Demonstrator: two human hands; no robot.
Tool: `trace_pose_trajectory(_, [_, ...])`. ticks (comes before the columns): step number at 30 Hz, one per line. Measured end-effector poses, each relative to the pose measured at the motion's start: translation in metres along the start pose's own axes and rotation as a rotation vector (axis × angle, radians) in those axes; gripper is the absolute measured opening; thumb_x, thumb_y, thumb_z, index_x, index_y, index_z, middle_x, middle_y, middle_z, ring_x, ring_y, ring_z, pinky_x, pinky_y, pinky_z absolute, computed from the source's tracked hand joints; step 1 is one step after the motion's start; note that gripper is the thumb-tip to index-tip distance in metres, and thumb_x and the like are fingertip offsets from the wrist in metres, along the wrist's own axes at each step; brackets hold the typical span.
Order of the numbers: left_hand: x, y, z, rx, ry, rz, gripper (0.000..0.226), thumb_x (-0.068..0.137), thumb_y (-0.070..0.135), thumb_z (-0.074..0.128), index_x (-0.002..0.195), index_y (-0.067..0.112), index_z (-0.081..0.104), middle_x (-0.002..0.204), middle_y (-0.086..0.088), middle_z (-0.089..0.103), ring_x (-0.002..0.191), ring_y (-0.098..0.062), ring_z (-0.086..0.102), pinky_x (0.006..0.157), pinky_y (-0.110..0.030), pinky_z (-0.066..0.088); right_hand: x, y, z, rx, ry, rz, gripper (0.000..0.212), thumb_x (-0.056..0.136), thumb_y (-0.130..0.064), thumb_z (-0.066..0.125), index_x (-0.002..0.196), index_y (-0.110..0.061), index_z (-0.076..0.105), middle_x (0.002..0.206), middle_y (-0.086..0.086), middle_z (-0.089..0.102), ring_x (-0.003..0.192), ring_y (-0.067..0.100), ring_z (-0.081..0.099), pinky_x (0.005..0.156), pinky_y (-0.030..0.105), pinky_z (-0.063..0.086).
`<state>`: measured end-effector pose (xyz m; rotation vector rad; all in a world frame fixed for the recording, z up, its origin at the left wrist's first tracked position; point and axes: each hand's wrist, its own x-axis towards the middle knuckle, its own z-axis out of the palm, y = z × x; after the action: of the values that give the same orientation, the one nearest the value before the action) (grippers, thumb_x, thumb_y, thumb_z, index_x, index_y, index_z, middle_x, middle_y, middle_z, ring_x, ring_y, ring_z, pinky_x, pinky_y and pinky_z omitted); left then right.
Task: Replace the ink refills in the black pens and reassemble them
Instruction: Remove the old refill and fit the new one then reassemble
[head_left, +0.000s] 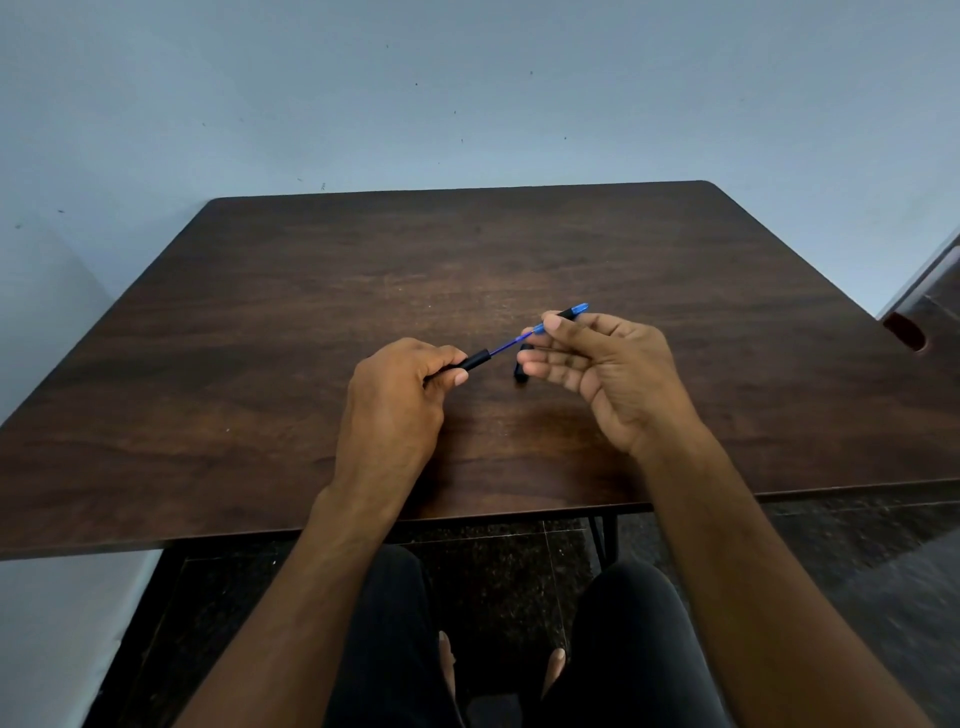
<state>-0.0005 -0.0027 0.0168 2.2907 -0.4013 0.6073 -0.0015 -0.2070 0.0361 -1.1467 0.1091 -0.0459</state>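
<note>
Blue ink refill (511, 344) spans the gap between a person's two hands above a dark wooden table (260, 322), one end inside the black pen barrel (475, 360), the other pinched near a black tip section (569, 313) with a blue point. The step in hand appears to be the refill's passage through the barrel; whether it is going in or coming out cannot be told from this view. The left hand (400, 395) is closed around the barrel, thumb and forefinger clamped near its open mouth. The right hand (608, 369) is half open: thumb and forefinger nip the refill's far end, the remaining fingers spread loose and touching nothing. Just below those loose fingers a small black pen part (521, 375), probably a cap, lies on the table. If the refill is going in, the next move calls for keeping it in line with the barrel's bore while the hands close together, then seating the tip section against the mouth.
</note>
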Motion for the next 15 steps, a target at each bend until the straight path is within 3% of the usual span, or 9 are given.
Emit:
trace_pose_trajectory(8, [0.0007, 0.0022, 0.0023, -0.012, -0.005, 0.021, 0.014, 0.085, 0.013, 0.075, 0.093, 0.025, 0.077, 0.079, 0.007, 0.068, 0.073, -0.013, 0.061, 0.07, -0.041, 0.053, -0.0014, 0.0045, 0.0032, -0.047, -0.049, 0.038, 0.026, 0.087, -0.008, 0.075, 0.104, 0.01, 0.069, 0.092, 0.026, 0.076, 0.087, 0.041, 0.076, 0.072, 0.038, 0.063])
trace_pose_trajectory(15, [0.0011, 0.0046, 0.0008, -0.021, -0.001, 0.049, 0.015, 0.085, 0.014, 0.074, 0.094, 0.026, 0.077, 0.078, 0.008, 0.067, 0.073, -0.01, 0.06, 0.069, -0.039, 0.052, -0.0018, 0.0102, 0.0098, -0.047, -0.1, 0.039, 0.022, 0.085, -0.005, 0.075, 0.1, 0.01, 0.071, 0.094, 0.026, 0.076, 0.082, 0.035, 0.076, 0.071, 0.035, 0.061])
